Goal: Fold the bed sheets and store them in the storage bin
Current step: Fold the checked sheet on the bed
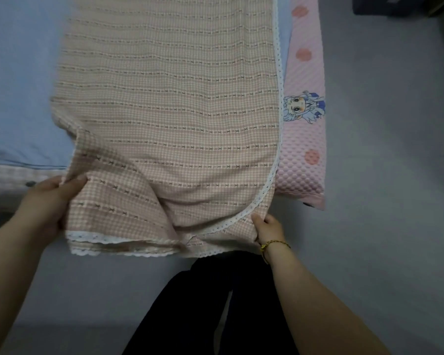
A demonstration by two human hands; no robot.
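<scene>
Looking straight down at a bed here. The pink-and-white checked bed sheet with white lace trim (164, 111) is laid out lengthwise over the bed, with its near end hanging off the edge toward the person. It's doubled over, since two lace-edged layers show at the bottom.

The left hand (50, 201) grips the near left corner, thumb on top and fingers curled under a raised flap of fabric. The right hand (268, 226) pinches the near right corner right at the lace edge; there's a thin gold bracelet (273, 245) on that wrist.

Under the sheet there's a plain light blue mattress cover (18, 85) on the left and a pink quilted pad with coral dots and a cartoon character (305, 111) along the right edge. The floor is plain grey (390, 149), and a dark navy box-like thing (395, 5) sits at the top right corner, too cropped to identify. The person's black trousers (203, 303) show at the bottom.
</scene>
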